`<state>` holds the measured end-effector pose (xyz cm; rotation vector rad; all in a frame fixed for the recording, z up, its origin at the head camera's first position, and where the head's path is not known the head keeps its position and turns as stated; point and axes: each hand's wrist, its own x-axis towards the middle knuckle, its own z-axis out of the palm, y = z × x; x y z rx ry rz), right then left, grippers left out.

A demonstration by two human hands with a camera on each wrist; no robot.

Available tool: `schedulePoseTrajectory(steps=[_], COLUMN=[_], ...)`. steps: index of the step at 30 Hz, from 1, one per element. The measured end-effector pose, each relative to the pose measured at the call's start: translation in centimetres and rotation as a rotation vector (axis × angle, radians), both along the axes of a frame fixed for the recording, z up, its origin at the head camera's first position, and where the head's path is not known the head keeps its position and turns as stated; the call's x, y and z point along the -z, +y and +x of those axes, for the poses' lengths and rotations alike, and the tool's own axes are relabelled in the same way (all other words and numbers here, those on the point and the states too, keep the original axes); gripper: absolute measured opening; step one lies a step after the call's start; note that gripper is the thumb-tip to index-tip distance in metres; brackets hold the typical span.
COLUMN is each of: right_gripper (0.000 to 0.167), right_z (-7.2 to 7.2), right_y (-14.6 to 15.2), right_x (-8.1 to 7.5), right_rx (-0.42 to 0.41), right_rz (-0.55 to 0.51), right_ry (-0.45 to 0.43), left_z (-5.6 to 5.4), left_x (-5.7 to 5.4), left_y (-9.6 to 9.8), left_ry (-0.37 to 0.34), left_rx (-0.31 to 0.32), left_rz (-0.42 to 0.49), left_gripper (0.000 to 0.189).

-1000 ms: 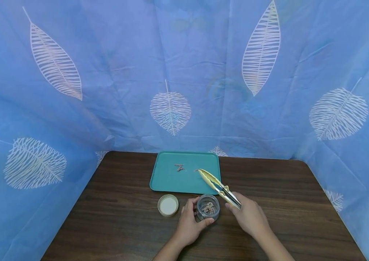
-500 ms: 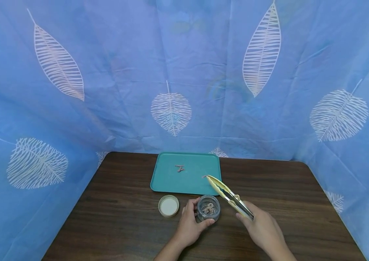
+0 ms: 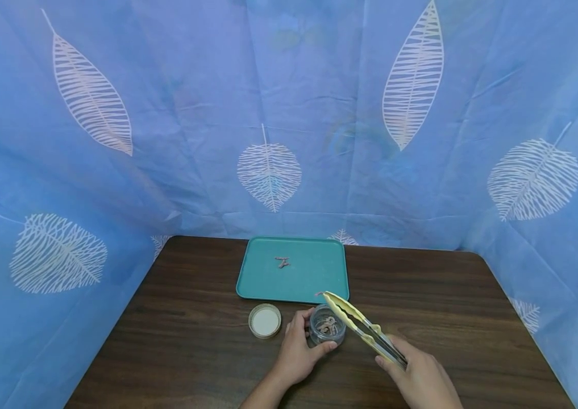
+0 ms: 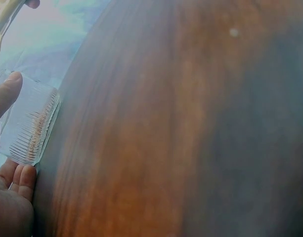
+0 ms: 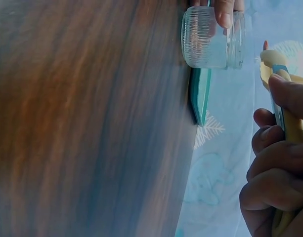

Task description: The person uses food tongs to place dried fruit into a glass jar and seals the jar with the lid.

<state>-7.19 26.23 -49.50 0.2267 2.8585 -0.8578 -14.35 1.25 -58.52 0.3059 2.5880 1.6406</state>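
My left hand (image 3: 296,352) holds a clear glass jar (image 3: 341,337) upright on the table, thumb in front and fingers on its left side. Several small pale, curled pieces (image 3: 327,326) lie in the bottom of the open jar. In the right wrist view the ribbed lower wall of the jar (image 5: 198,37) shows. My right hand (image 3: 424,378) grips yellow-edged metal tongs (image 3: 365,328) by the handles. A thin pinkish piece (image 3: 319,293) sticks out from the tongs' tip, which hangs just beyond the jar's far rim, near the tray's front right corner.
A teal tray (image 3: 263,284) lies behind the jar, with several small pinkish pieces (image 3: 283,262) near its middle. The round lid (image 3: 265,321), white inside facing up, sits left of my left hand. A blue curtain (image 3: 319,170) with leaf prints hangs behind the dark wooden table (image 3: 191,352).
The tongs, with the pinkish piece at their tip, have moved from over the tray back toward me and right, to beside the jar's mouth. My left hand and the jar have stayed put.
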Motion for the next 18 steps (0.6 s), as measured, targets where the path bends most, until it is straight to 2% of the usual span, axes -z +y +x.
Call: schedulePoseTrajectory(steps=[3,9,14,18], right_gripper=[0.052,0.053,0.063,0.071], right_z=[0.6,1.5,1.7,1.8], right_y=[0.2,1.0,1.6,1.7], right_x=[0.0,0.0,0.3,0.4], right_rx=[0.006,0.02,-0.01,-0.003], right_rz=[-0.006,-0.012,0.01,0.02], right_ry=[-0.015,-0.061,-0.08,-0.053], left_z=[0.0,0.1,0.3,0.3], left_x=[0.0,-0.1,-0.3,-0.3], left_y=[0.0,0.1,0.1,0.1], left_ry=[-0.01,0.016,0.018,0.011], left_rx=[0.0,-0.001,0.001,0.0], left_rz=[-0.004,-0.002,0.003,0.008], left_gripper=[0.085,0.084,0.083,0.083])
